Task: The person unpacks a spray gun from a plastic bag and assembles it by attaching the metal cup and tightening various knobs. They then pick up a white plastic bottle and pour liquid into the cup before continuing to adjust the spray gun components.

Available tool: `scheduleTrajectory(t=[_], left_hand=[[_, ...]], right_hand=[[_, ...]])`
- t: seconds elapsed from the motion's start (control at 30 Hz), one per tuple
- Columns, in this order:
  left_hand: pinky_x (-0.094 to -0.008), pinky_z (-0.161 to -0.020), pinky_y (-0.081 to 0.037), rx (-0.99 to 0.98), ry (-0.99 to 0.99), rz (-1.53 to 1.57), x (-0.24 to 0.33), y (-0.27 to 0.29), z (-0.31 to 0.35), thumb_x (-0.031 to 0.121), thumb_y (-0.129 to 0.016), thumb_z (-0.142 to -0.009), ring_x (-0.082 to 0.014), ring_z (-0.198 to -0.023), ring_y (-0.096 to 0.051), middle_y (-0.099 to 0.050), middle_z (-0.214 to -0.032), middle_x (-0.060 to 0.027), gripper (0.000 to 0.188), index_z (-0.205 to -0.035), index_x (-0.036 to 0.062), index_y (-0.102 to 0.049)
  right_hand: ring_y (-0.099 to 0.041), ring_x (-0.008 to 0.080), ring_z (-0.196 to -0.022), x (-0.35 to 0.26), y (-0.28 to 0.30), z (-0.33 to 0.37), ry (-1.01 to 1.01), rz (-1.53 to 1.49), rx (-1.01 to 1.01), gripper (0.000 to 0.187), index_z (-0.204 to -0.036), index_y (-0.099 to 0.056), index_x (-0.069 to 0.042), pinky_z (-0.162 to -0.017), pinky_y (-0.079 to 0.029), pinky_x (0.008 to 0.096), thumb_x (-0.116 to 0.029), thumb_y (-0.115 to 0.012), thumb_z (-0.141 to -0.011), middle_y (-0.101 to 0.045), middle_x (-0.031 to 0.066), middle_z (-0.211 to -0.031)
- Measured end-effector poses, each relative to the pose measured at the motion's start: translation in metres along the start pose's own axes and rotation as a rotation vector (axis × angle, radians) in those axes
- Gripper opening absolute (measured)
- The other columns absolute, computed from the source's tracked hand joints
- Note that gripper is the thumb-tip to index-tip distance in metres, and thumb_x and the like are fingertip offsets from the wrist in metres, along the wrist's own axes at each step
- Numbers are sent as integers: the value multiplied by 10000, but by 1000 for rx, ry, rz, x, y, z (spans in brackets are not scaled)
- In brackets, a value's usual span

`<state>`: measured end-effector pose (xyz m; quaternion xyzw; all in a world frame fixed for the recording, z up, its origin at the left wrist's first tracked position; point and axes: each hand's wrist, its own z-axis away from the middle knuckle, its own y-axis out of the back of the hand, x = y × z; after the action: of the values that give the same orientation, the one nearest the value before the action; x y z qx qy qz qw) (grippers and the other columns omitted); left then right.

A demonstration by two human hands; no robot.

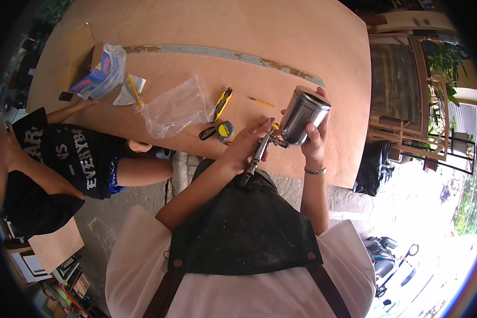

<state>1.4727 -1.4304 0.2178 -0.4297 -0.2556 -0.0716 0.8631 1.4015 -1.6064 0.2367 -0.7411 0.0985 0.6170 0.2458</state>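
Above the near edge of the plywood sheet, I hold a spray gun [256, 157] with a shiny metal cup [305, 116]. My left hand [243, 147] is closed round the gun's body, whose slim dark end points down toward my apron. My right hand [315, 142] grips the cup from its right side, with the thumb on the near wall and fingertips showing behind. The cup is tilted, its lidded end up, and its lower end meets the gun's fittings between my hands. Part of that joint is hidden by my left fingers.
On the plywood [196, 24] lie a tape measure [224, 130], a yellow utility knife [222, 105], a short pencil [262, 102], a clear plastic bag [177, 111] and a long worn metal strip [222, 52]. An open box [93, 71] stands left, near another person's hand [86, 104].
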Motion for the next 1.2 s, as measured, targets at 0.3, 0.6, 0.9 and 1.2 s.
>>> scheduleTrajectory(t=[0.3,0.6,0.9,1.2], left_hand=[[-194,-346,-419,55,-9,-70,-7,1,4,452,-559,-990,-79,-387,-516,-664,-883,-73,451,-1253,86,-548],[-191,-360,-434,5,-60,-60,-13,-14,13,433,-569,-991,-76,-390,-510,-605,-790,-45,454,-1231,50,-523],[-193,-390,-454,-138,-6,-18,-16,1,18,393,-582,-991,-47,-451,-541,-582,-755,-12,424,-1240,59,-503],[-197,-437,-454,-146,-210,-75,-18,-3,24,422,-571,-983,-77,-555,-565,-634,-1113,-120,565,-1362,16,-464]], right_hand=[[-553,238,-1168,3,3,10,27,5,48,875,-1474,-265,-14,-977,-486,371,-420,-717,-845,-512,149,-1296],[-645,200,-1009,33,41,9,-423,-326,254,481,-1326,-493,5,-874,-551,359,-328,-555,-984,-633,110,-1134],[-644,181,-957,39,59,21,-579,64,278,529,-1273,-569,4,-816,-546,322,-430,-557,-970,-652,99,-1105],[-567,212,-1196,67,49,75,-334,585,-230,448,-1352,-522,11,-986,-488,337,-290,-381,-1051,-576,143,-1328]])
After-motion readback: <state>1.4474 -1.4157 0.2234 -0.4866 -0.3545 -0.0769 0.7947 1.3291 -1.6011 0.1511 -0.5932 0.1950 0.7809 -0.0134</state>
